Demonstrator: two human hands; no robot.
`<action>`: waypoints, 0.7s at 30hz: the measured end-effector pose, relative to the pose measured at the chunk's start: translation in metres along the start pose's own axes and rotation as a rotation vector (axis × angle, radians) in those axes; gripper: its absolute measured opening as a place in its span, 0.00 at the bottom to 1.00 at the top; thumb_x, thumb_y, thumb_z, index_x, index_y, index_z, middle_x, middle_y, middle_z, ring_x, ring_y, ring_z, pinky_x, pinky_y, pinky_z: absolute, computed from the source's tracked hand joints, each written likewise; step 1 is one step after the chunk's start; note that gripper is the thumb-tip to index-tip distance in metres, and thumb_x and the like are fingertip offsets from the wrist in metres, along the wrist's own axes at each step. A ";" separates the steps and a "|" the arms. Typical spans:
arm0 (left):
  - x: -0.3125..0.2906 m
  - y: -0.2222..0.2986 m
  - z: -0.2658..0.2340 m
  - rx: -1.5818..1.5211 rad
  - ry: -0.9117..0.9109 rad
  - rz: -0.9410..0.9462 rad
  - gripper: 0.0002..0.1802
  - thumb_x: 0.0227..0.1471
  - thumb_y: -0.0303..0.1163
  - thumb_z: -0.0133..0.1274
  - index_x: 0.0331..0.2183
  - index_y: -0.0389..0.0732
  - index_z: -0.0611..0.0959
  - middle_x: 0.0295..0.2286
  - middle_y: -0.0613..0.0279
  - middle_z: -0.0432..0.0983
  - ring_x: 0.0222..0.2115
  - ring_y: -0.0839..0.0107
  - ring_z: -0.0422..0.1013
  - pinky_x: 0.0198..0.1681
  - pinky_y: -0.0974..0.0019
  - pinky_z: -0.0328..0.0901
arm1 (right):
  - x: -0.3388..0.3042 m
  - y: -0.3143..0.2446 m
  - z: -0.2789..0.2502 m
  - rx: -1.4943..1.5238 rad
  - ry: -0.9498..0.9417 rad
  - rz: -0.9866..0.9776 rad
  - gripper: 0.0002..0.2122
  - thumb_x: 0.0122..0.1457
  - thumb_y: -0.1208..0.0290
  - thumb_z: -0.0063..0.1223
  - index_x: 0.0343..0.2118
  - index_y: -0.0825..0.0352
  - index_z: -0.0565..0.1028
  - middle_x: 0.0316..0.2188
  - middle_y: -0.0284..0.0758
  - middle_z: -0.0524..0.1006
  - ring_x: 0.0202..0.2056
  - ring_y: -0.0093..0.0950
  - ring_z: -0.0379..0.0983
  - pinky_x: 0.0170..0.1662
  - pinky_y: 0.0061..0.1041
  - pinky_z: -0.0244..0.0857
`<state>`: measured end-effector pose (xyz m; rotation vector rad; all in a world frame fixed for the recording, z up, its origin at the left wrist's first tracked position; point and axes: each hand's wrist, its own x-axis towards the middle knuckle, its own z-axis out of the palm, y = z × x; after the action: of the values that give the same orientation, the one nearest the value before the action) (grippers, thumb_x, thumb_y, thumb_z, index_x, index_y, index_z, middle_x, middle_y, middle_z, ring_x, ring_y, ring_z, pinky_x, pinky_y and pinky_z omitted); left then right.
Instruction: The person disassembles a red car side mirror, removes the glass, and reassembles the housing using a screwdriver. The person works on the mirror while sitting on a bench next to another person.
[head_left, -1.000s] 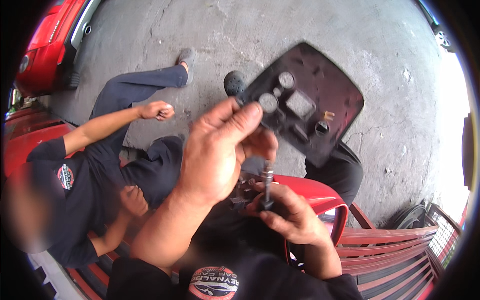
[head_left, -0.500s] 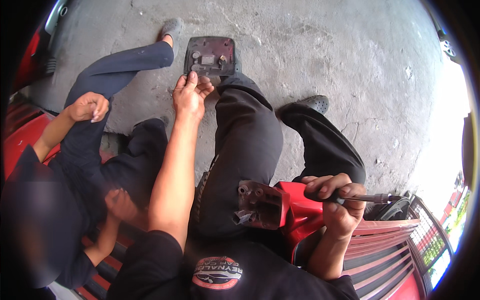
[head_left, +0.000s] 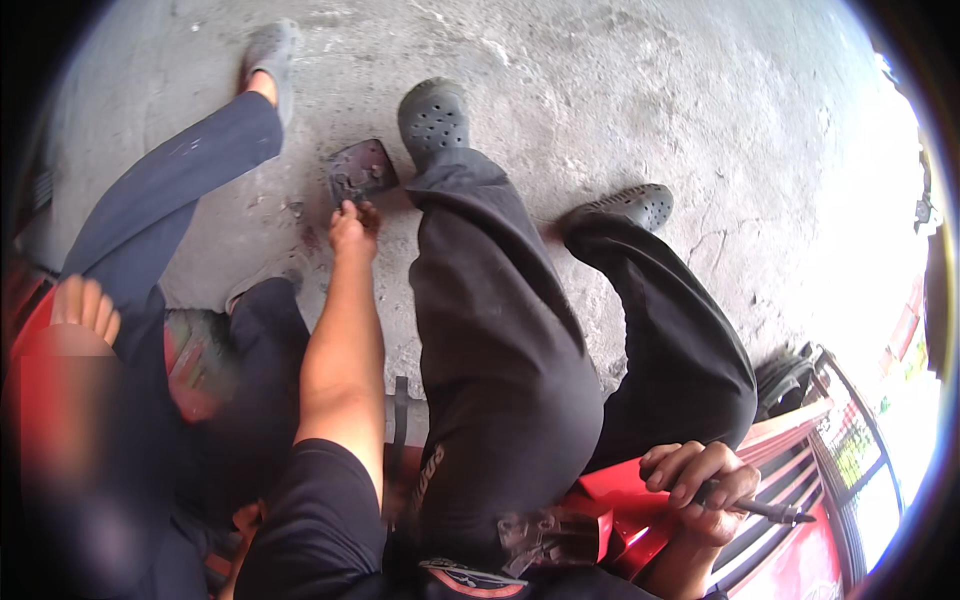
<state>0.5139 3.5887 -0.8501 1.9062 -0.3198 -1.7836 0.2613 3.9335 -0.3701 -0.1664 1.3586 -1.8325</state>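
The red housing (head_left: 632, 503), right of lower centre in the frame, lies apart from the dark plate (head_left: 362, 172), left of upper centre: judge separation complete, rejoining not done. The fingers of your left hand (head_left: 353, 230) meet the plate's lower edge; whether they grip it cannot be told. Your right hand (head_left: 706, 484), lower right, has its fingers closed around a slim tool (head_left: 775, 512), tip pointing right.

Saw a glossy red mirror housing (head_left: 632, 515), a dark, squarish panel (head_left: 361, 172) askew and well apart from it, and a screwdriver (head_left: 768, 511) just beside it, tip pointing away.
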 end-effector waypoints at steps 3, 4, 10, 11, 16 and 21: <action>0.017 -0.003 0.008 0.086 0.008 -0.042 0.11 0.73 0.43 0.45 0.45 0.46 0.72 0.34 0.61 0.80 0.34 0.62 0.77 0.40 0.50 0.76 | 0.009 0.000 -0.005 -0.121 -0.087 0.043 0.08 0.63 0.78 0.60 0.42 0.59 0.76 0.34 0.39 0.79 0.40 0.44 0.81 0.50 0.55 0.74; 0.023 -0.005 0.009 0.091 0.029 -0.056 0.10 0.73 0.42 0.45 0.45 0.47 0.72 0.34 0.61 0.81 0.32 0.62 0.77 0.39 0.51 0.75 | 0.006 0.000 -0.005 -0.106 -0.042 0.067 0.08 0.63 0.79 0.60 0.41 0.59 0.76 0.34 0.39 0.79 0.40 0.44 0.82 0.51 0.56 0.74; 0.039 -0.015 0.002 0.105 0.119 -0.149 0.10 0.72 0.39 0.46 0.49 0.46 0.74 0.34 0.56 0.81 0.30 0.61 0.77 0.36 0.50 0.74 | 0.012 0.003 -0.002 -0.116 -0.044 0.073 0.09 0.64 0.77 0.60 0.45 0.58 0.77 0.34 0.39 0.79 0.40 0.44 0.82 0.51 0.56 0.74; 0.036 -0.015 0.001 0.108 0.126 -0.158 0.11 0.72 0.39 0.47 0.50 0.45 0.74 0.34 0.56 0.81 0.30 0.61 0.78 0.36 0.50 0.74 | 0.011 0.002 -0.001 -0.116 -0.050 0.075 0.09 0.64 0.77 0.60 0.45 0.58 0.77 0.34 0.39 0.79 0.40 0.44 0.82 0.51 0.56 0.74; -0.028 -0.004 0.011 0.614 0.182 0.092 0.14 0.68 0.38 0.52 0.50 0.42 0.78 0.33 0.56 0.83 0.28 0.63 0.78 0.34 0.56 0.75 | 0.007 0.009 0.004 -0.057 0.042 0.019 0.07 0.62 0.77 0.57 0.43 0.68 0.77 0.36 0.48 0.79 0.41 0.46 0.81 0.51 0.54 0.73; -0.172 0.057 0.046 0.532 -0.239 0.270 0.17 0.67 0.36 0.55 0.52 0.37 0.80 0.34 0.56 0.85 0.30 0.70 0.79 0.36 0.65 0.76 | -0.008 0.003 0.002 -0.161 0.100 0.159 0.14 0.61 0.80 0.52 0.50 0.73 0.70 0.42 0.46 0.78 0.44 0.38 0.78 0.47 0.34 0.72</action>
<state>0.4590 3.6164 -0.6733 1.8557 -1.1789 -1.8615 0.2695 3.9373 -0.3694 -0.0492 1.5440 -1.6188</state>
